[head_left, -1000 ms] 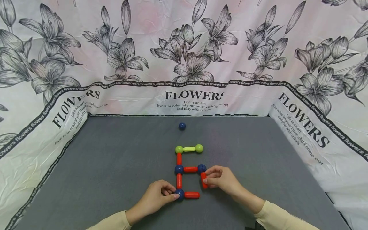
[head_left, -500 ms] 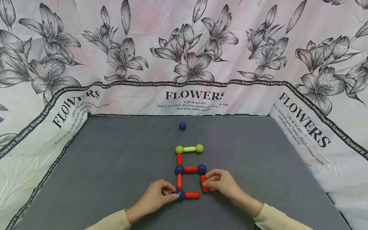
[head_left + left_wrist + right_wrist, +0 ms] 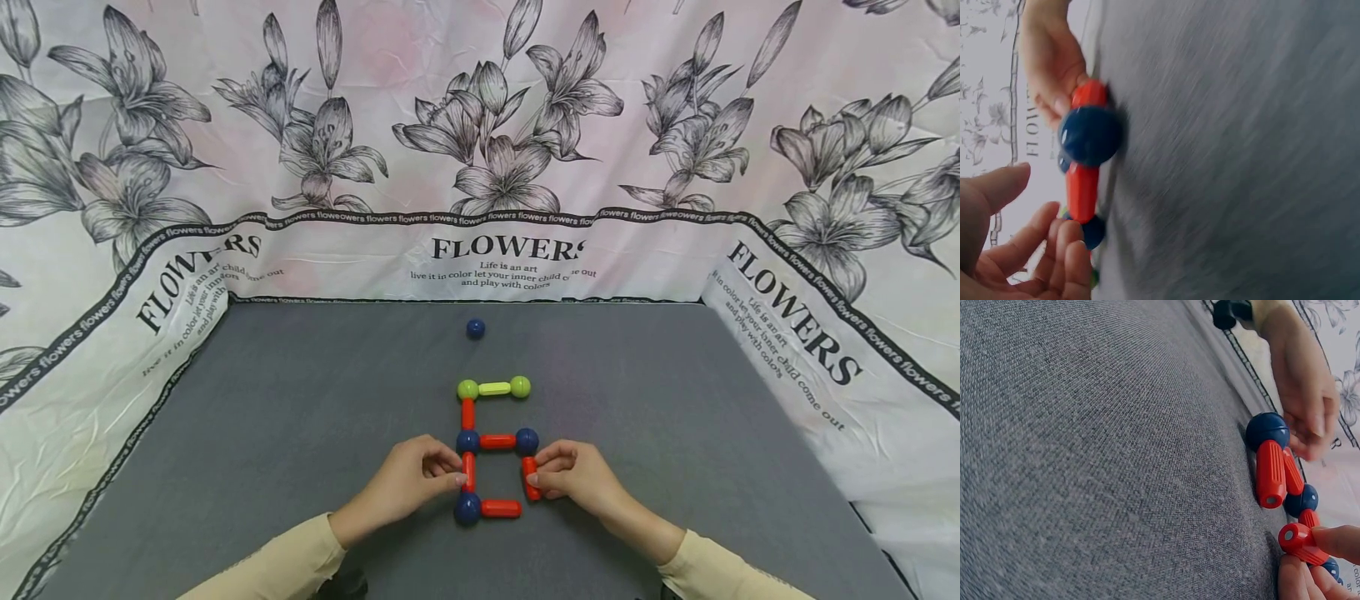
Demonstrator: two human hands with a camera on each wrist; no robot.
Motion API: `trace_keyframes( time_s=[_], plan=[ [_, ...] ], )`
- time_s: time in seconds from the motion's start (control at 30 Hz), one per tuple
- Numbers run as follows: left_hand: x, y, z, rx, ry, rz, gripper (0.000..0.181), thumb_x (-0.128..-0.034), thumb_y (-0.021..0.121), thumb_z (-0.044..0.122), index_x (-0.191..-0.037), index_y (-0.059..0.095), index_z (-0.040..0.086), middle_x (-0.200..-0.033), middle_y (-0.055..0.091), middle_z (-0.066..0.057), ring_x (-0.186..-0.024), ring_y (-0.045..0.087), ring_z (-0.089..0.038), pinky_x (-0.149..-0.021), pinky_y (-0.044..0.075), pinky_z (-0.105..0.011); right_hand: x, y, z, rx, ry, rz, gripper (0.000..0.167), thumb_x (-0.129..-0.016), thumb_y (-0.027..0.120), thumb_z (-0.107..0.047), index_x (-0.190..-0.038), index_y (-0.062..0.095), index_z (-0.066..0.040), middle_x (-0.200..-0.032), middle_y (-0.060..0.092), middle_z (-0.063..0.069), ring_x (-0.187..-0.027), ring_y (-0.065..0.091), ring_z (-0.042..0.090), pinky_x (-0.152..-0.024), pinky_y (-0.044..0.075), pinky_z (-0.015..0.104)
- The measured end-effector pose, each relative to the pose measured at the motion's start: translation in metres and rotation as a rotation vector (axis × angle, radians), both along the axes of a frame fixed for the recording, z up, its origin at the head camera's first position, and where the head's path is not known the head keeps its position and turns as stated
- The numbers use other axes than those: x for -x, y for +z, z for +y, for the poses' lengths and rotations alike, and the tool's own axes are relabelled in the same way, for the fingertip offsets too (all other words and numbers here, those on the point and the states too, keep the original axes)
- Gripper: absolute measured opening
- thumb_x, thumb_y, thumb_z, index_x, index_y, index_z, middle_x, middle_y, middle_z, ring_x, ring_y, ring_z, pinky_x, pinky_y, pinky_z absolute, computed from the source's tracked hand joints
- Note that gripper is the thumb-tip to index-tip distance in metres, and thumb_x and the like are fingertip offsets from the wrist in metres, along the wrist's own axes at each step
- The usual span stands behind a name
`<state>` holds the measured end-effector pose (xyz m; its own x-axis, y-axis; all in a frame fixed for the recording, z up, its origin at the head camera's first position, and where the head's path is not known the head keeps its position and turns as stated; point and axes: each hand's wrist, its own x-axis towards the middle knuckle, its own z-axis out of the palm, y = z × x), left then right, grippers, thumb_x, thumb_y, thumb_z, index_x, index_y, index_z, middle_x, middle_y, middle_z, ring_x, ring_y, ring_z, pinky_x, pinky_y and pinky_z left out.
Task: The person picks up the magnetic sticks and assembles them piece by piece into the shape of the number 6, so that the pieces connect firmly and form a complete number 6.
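My right hand (image 3: 581, 479) pinches a red rod (image 3: 1304, 544) between thumb and fingertips, its upper end at the right blue ball (image 3: 527, 441). My left hand (image 3: 405, 483) hovers beside the left upright red rod (image 3: 1082, 192), thumb and fingers spread apart around nothing. Below it, the lower-left blue ball (image 3: 467, 508) stands free of any hand, with a red rod (image 3: 501, 508) pointing right from it. A blue ball (image 3: 467, 442) in the middle joins more red rods. At the top, a red rod leads to a green ball (image 3: 467, 389), a light green rod (image 3: 494, 389) and another green ball (image 3: 520, 387).
One loose blue ball (image 3: 476, 329) lies farther back on the grey tabletop (image 3: 337, 375). A flower-printed cloth (image 3: 330, 258) rises behind the table and along both sides.
My left hand has let go of the lower-left blue ball and moved up beside the upright rod. My right hand, still pinching its red rod, has shifted slightly toward me.
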<state>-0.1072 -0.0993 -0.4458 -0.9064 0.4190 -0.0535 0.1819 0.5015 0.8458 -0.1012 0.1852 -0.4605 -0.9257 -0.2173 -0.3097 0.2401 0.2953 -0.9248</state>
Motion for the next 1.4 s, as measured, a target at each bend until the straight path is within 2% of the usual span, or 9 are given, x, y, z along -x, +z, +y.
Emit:
trace_keyframes(
  time_s=[0.17, 0.33, 0.47, 0.6, 0.8, 1.1, 1.4],
  plan=[
    [0.018, 0.008, 0.015, -0.014, -0.029, 0.109, 0.024, -0.0876, 0.076, 0.027, -0.105, 0.073, 0.012, -0.094, 0.067, -0.001, -0.079, 0.06, -0.005, -0.068, 0.051, -0.019, 0.0, 0.0, 0.0, -0.001, -0.002, 0.007, 0.034, -0.082, 0.08, -0.012, -0.107, 0.066, 0.006, -0.083, 0.076, 0.004, -0.072, 0.069, 0.011, -0.068, 0.06, 0.033],
    [0.037, 0.014, 0.035, -0.016, -0.11, 0.178, 0.03, -0.0889, 0.075, 0.025, -0.115, 0.071, 0.01, -0.108, 0.07, -0.007, -0.093, 0.065, -0.015, -0.081, 0.054, -0.024, 0.0, 0.0, -0.001, -0.005, -0.007, 0.013, 0.034, -0.082, 0.08, -0.013, -0.106, 0.066, 0.006, -0.083, 0.076, 0.004, -0.072, 0.069, 0.01, -0.067, 0.06, 0.033],
    [0.054, 0.01, 0.051, -0.003, -0.201, 0.177, 0.034, -0.0889, 0.075, 0.023, -0.119, 0.07, 0.007, -0.117, 0.071, -0.009, -0.104, 0.067, -0.02, -0.089, 0.056, -0.028, 0.0, 0.001, -0.002, -0.008, -0.01, 0.019, 0.033, -0.082, 0.081, -0.013, -0.105, 0.066, 0.006, -0.083, 0.076, 0.005, -0.071, 0.069, 0.011, -0.067, 0.06, 0.034],
    [0.064, 0.002, 0.065, 0.049, -0.282, 0.166, 0.033, -0.0888, 0.075, 0.02, -0.12, 0.07, 0.009, -0.115, 0.071, -0.005, -0.101, 0.069, -0.015, -0.086, 0.055, -0.02, -0.001, 0.002, -0.002, -0.003, -0.008, 0.028, 0.034, -0.082, 0.08, -0.013, -0.105, 0.066, 0.007, -0.083, 0.076, 0.006, -0.07, 0.069, 0.01, -0.067, 0.06, 0.033],
    [0.071, -0.009, 0.076, 0.07, -0.334, 0.182, 0.029, -0.0897, 0.073, 0.016, -0.119, 0.072, 0.013, -0.107, 0.071, -0.002, -0.093, 0.068, -0.008, -0.08, 0.053, -0.014, -0.001, 0.004, -0.002, -0.003, -0.007, 0.02, 0.034, -0.082, 0.08, -0.014, -0.105, 0.066, 0.007, -0.082, 0.076, 0.005, -0.071, 0.069, 0.01, -0.067, 0.06, 0.033],
    [0.071, -0.01, 0.079, 0.073, -0.33, 0.21, 0.027, -0.0889, 0.074, 0.013, -0.116, 0.073, 0.013, -0.105, 0.072, -0.003, -0.092, 0.069, -0.012, -0.077, 0.053, -0.015, 0.002, 0.003, -0.003, -0.032, -0.019, 0.023, 0.032, -0.081, 0.081, -0.013, -0.102, 0.067, 0.007, -0.079, 0.076, 0.006, -0.068, 0.069, 0.011, -0.065, 0.06, 0.033],
    [0.07, -0.012, 0.079, 0.072, -0.318, 0.196, 0.028, -0.0877, 0.075, 0.014, -0.115, 0.074, 0.015, -0.106, 0.072, -0.002, -0.091, 0.068, -0.007, -0.077, 0.053, -0.013, 0.005, 0.005, -0.004, -0.032, -0.015, 0.033, 0.03, -0.082, 0.079, -0.01, -0.102, 0.066, 0.009, -0.081, 0.077, 0.01, -0.067, 0.07, 0.011, -0.066, 0.061, 0.035]
  ],
)
